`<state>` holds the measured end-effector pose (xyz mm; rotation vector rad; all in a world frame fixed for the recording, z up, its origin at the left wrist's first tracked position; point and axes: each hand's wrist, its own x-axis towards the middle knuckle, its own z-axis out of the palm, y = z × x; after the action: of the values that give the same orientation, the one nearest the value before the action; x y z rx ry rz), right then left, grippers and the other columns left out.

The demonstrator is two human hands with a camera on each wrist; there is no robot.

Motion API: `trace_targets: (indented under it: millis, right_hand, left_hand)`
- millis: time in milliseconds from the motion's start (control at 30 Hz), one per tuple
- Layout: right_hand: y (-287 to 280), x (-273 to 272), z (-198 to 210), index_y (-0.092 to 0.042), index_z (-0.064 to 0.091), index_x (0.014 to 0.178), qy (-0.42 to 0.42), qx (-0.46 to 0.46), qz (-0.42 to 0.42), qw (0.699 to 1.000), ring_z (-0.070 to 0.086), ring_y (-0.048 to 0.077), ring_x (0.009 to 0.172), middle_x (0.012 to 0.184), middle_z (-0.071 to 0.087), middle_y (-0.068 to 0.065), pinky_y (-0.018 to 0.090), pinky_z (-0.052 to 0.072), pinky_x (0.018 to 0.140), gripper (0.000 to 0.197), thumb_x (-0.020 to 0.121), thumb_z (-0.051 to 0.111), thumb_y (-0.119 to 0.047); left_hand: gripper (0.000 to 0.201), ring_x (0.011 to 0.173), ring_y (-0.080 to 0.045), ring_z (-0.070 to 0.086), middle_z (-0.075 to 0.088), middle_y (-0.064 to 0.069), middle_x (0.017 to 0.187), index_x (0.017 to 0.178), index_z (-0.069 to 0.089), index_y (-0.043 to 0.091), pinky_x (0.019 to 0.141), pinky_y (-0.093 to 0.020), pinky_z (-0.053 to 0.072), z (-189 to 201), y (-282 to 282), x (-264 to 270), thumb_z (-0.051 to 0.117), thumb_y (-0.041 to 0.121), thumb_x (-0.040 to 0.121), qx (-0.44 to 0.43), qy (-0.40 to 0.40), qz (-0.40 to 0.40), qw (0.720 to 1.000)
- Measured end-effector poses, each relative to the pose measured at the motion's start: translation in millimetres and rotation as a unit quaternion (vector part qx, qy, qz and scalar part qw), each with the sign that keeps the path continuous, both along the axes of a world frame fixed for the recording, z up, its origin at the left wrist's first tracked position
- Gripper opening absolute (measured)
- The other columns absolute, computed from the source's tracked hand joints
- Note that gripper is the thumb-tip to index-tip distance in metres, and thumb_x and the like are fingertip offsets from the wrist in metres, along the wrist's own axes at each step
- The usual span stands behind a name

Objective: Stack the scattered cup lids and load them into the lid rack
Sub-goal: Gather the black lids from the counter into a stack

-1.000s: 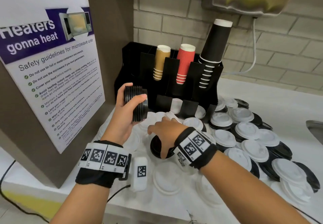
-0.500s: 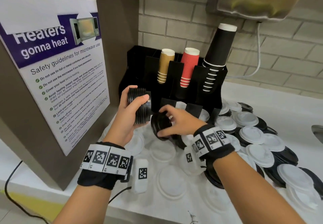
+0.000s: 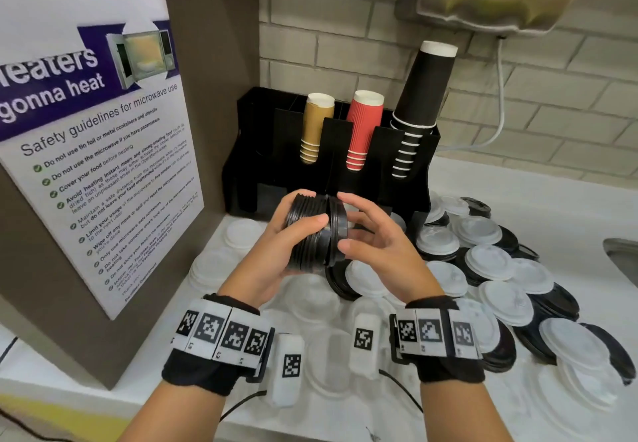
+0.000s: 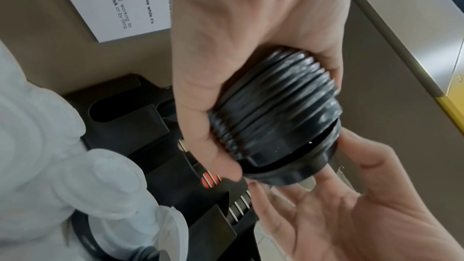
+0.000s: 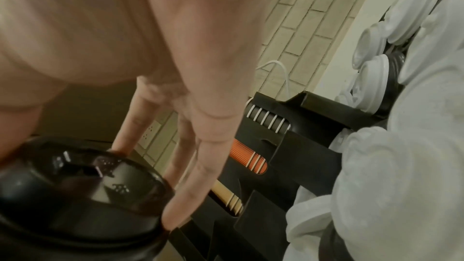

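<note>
Left hand point(image 3: 276, 251) grips a sideways stack point(image 3: 305, 232) of black lids above the bench point(image 3: 518, 200). Right hand point(image 3: 376, 241), fingers straight, presses one more lid point(image 3: 336, 231) onto its right end. Stacking step; next, seat it squarely. Rack point(image 3: 276, 165) stands just beyond.

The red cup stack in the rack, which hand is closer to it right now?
Right. The right hand sits just below the red cup stack, fingertips on the black lid stack; the left hand grips that stack farther left.
</note>
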<state>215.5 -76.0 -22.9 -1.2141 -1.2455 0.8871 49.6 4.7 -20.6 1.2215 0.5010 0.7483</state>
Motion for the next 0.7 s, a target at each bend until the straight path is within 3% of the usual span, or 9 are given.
trace_targets:
  millis: [100,233,500,600,700]
  right_hand:
    - [-1,-1,1,-0.038,0.054,0.131,-0.007,0.003,0.006,1.000,0.061,0.022,0.111,0.125,0.059,0.001,0.043,0.050,0.097,0.061,0.076,0.074,-0.019]
    - [1,-7,1,-0.035,0.056,0.126,-0.009,0.005,0.007,1.000,0.060,0.022,0.111,0.124,0.057,0.006,0.043,0.054,0.090,0.061,0.071,0.078,-0.022]
    - [7,-10,-1,-0.038,0.058,0.121,-0.007,0.019,-0.002,1.000,0.061,0.019,0.108,0.116,0.057,-0.004,0.041,0.057,0.085,0.059,0.071,0.078,-0.013]
    - [10,-8,-1,-0.041,0.055,0.124,-0.025,0.018,0.021,0.999,0.061,0.009,0.109,0.115,0.059,-0.014,0.027,0.055,0.081,0.061,0.074,0.079,-0.017]
    - [22,0,9,-0.047,0.047,0.132,-0.131,-0.057,0.050,0.988,0.055,0.004,0.119,0.126,0.057,-0.014,0.023,0.050,0.093,0.056,0.081,0.072,-0.039]
  left_hand:
    - [0.042,0.102,-0.019,0.068,0.065,0.001,0.117,0.117,0.057,0.041,0.070,-0.038,0.056,-2,0,1,0.069,0.038,0.077,-0.012,-0.011,0.002,1.000]
    - [0.039,0.097,-0.016,0.069,0.066,0.003,0.113,0.115,0.058,0.042,0.069,-0.037,0.056,-4,1,4,0.069,0.037,0.077,-0.022,-0.027,0.011,0.999]
    - [0.045,0.098,-0.017,0.070,0.067,0.003,0.113,0.118,0.056,0.042,0.069,-0.034,0.056,-9,2,9,0.071,0.035,0.076,-0.043,-0.053,0.027,0.997]
    - [0.051,0.094,-0.016,0.070,0.068,0.002,0.109,0.118,0.055,0.039,0.067,-0.033,0.056,-9,4,7,0.077,0.029,0.074,-0.038,-0.053,0.031,0.997]
    - [0.055,0.083,-0.010,0.070,0.064,0.001,0.108,0.118,0.054,0.036,0.062,-0.031,0.055,-7,9,4,0.079,0.027,0.069,-0.033,-0.050,0.082,0.995]
